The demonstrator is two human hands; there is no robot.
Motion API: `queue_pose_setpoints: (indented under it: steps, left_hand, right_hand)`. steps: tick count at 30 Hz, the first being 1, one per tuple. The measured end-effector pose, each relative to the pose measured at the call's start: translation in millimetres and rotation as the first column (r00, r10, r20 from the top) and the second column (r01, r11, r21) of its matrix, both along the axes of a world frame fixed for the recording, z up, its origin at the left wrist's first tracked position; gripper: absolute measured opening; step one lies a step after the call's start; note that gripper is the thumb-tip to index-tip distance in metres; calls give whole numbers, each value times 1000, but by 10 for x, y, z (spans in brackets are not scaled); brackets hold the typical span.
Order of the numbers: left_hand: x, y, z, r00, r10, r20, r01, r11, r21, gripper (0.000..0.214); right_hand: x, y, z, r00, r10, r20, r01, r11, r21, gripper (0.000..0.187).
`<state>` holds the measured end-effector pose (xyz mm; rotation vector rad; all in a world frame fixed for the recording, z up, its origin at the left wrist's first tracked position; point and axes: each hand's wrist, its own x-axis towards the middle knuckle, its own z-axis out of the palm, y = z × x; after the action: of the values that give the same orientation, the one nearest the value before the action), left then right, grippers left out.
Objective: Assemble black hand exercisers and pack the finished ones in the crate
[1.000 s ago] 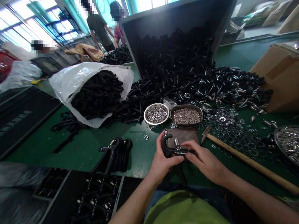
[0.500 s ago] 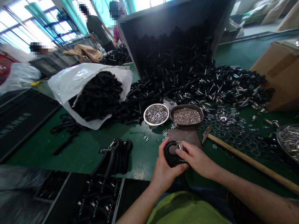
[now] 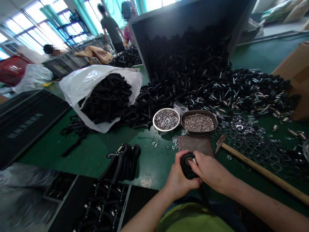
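Note:
My left hand (image 3: 177,180) is wrapped round a black hook-shaped handle (image 3: 186,165), held upright over the near table edge. My right hand (image 3: 207,170) is closed on the same handle from the right, its fingertips pinching a small metal spring (image 3: 193,159) at the handle's top. Both hands hover just in front of a flat brown metal plate (image 3: 195,144). Behind the plate stand a round steel bowl of washers (image 3: 166,119) and an oval tin of small silver parts (image 3: 199,122).
A hammer with wooden handle (image 3: 260,170) lies right of the plate among scattered rings (image 3: 256,145). A big heap of black handles (image 3: 193,77) spills from a dark bin. White bag of black parts (image 3: 103,96) at left. Finished handles (image 3: 123,159) and trays lie near left. People stand far behind.
The handle has been turned from lying flat across the plate to upright in my hands. My right fingers moved from its shaft to the spring at its top. The view shifted slightly.

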<state>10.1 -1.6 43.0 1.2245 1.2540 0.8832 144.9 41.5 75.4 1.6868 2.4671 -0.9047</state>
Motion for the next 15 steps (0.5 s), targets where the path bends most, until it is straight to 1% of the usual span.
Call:
queue_pose_setpoints:
  steps: [2, 4, 5, 7, 9, 11, 13, 14, 15]
  left_hand:
    - [59, 53, -111, 1000, 7, 8, -7, 999, -41, 79]
    - [85, 125, -216, 999, -6, -36, 4, 999, -50, 80]
    - [74, 175, -254, 996, -9, -84, 8, 1000, -19, 79]
    - [-21, 319, -287, 976, 6, -219, 19, 994, 111, 70]
    - [-220, 533, -260, 927, 85, -366, 18, 963, 269, 46]
    - [-496, 810, -194, 839, 225, -496, -21, 923, 383, 20]
    - [-794, 1118, -116, 689, 384, -615, -80, 883, 462, 16]
    - [-931, 1268, -79, 603, 437, -668, -96, 871, 482, 16]
    - [-1050, 1408, -46, 523, 463, -716, -100, 867, 487, 16]
  right_hand:
    - [28, 101, -115, 999, 18, 33, -18, 1000, -2, 28]
    - [72, 216, -239, 997, 48, 53, -48, 999, -4, 30]
    - [96, 272, -294, 996, 67, 60, -67, 998, -1, 31]
    - [140, 372, -371, 991, 103, 83, -104, 994, 11, 35]
    - [170, 449, -398, 985, 126, 122, -130, 991, 30, 38]
    - [176, 507, -384, 976, 136, 171, -147, 988, 50, 40]
    - [165, 555, -354, 970, 134, 202, -150, 986, 67, 37]
    - [156, 576, -340, 969, 129, 210, -148, 986, 73, 35]
    - [149, 595, -330, 969, 126, 212, -146, 986, 78, 33]
